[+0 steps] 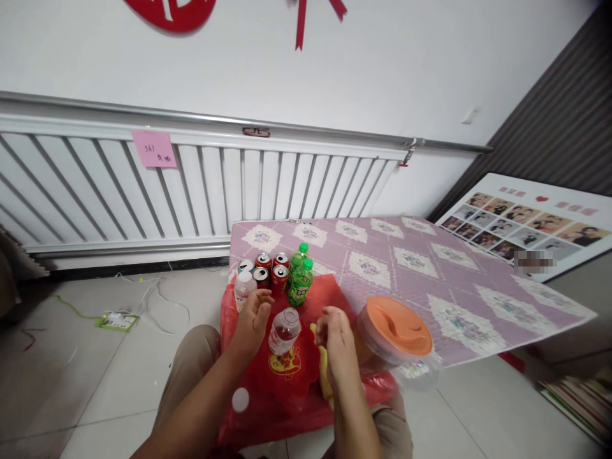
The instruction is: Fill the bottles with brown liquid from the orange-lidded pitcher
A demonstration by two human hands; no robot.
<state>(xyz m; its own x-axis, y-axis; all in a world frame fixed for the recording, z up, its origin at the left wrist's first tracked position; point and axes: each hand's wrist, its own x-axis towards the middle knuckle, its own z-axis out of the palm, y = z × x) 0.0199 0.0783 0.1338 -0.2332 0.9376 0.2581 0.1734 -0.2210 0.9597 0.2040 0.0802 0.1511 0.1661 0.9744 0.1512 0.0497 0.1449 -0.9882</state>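
Observation:
An uncapped clear plastic bottle (285, 330) stands, slightly tilted in view, between my hands over a red plate-like piece with a yellow print (287, 366). My left hand (255, 319) is on its left side, fingers loosely bent and apart, holding nothing. Just behind that hand is a second clear bottle with a white cap (245, 285); I cannot tell if they touch. To the right, my right hand (337, 331) has loosely curled fingers with nothing visible in them. Beneath it lies a yellow cloth-like thing (326, 376), partly hidden. A loose white cap (240, 400) lies near my left forearm.
Several opened drink cans (280, 275) and two green bottles (299, 287) stand behind. A clear tub with an orange lid (399, 325) is at the right. Red plastic sheeting (329, 290) covers the near corner of the purple patterned tabletop (382, 255). A white radiator (215, 185) runs behind.

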